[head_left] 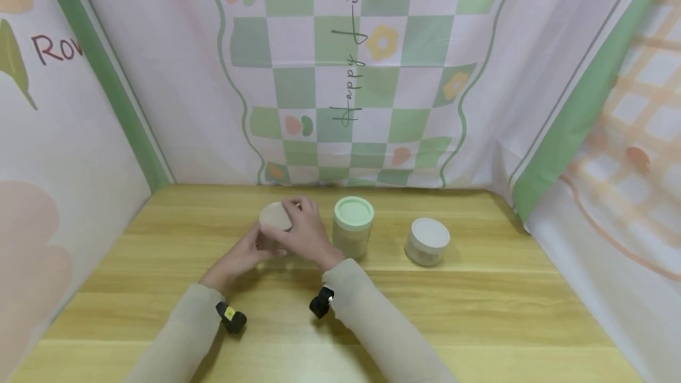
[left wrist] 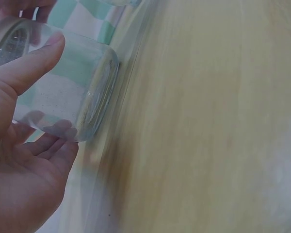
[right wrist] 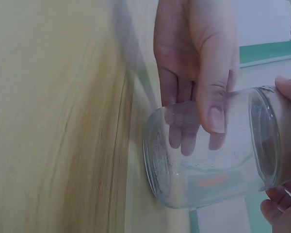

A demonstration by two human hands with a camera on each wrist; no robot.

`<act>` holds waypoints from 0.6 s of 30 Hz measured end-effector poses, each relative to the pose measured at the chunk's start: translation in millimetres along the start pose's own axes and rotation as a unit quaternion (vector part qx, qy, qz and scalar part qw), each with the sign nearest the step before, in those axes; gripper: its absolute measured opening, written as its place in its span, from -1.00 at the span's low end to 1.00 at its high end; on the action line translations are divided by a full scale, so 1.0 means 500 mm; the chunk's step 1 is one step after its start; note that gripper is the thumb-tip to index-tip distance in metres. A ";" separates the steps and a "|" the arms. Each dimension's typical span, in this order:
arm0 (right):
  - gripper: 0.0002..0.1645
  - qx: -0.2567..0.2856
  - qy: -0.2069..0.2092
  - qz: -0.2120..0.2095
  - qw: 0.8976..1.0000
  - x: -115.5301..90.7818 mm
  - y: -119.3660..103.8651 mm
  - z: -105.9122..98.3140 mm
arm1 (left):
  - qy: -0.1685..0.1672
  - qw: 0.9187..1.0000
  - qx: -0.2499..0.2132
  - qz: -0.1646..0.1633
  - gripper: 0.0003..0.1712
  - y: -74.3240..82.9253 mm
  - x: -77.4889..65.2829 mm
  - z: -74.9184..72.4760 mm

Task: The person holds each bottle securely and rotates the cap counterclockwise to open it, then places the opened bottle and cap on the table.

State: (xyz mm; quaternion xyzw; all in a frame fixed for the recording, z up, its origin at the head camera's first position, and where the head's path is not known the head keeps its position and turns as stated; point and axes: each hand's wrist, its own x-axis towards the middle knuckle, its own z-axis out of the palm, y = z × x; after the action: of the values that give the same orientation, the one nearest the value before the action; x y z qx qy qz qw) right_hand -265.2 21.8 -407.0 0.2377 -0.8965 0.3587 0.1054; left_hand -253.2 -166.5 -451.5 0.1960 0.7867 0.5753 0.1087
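One glass jar in left grip, its lid in right grip, two other jars (lidded) nearby

Green-checked curtain hangs behind wooden table.

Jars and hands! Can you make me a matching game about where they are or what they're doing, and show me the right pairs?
Things:
1. left hand
2. right hand
3. tall green-lidded jar
4. short white-lidded jar

Matches:
A. gripping the beige lid
B. nearest the table's right edge
C. middle of the row
D. holding the clear glass jar's side

Pairs: 1-D, 2-A, 3-C, 4-B
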 end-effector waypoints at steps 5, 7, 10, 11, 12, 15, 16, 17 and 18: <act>0.02 0.027 -0.015 0.011 0.999 -0.002 0.004 -0.007 | -0.004 1.000 -0.004 0.001 0.12 -0.002 0.003 0.002; 0.01 0.035 -0.022 0.011 0.999 -0.002 0.006 -0.009 | -0.007 1.000 -0.004 0.004 0.12 -0.002 0.003 0.003; -0.01 0.048 -0.030 0.005 0.998 0.001 0.009 -0.011 | -0.010 1.000 -0.005 0.006 0.12 -0.001 0.002 0.002; -0.02 0.050 -0.034 0.002 0.998 0.002 0.010 -0.012 | -0.011 1.000 -0.007 0.008 0.12 -0.001 0.003 0.002; -0.04 0.054 -0.039 0.000 0.998 0.003 0.011 -0.014 | -0.012 1.000 -0.007 0.008 0.12 0.000 0.002 0.001; -0.08 0.067 -0.055 -0.006 0.996 0.009 0.016 -0.018 | -0.017 1.000 -0.004 0.013 0.11 0.000 0.004 -0.001; -0.09 0.073 -0.062 -0.008 0.995 0.010 0.018 -0.020 | -0.017 1.000 -0.003 0.014 0.11 0.000 0.004 -0.002; -0.10 0.079 -0.068 -0.009 0.995 0.012 0.020 -0.021 | -0.017 1.000 0.000 0.015 0.11 0.000 0.005 -0.002; -0.10 0.085 -0.074 -0.011 0.994 0.013 0.022 -0.023 | -0.017 1.000 0.003 0.013 0.11 0.000 0.006 -0.003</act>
State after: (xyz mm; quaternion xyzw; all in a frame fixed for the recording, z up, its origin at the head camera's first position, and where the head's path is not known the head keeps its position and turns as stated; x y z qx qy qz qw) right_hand -276.3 34.4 -403.0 0.2812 -0.8658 0.4134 0.0218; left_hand -256.5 -166.6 -451.0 0.2167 0.7836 0.5709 0.1143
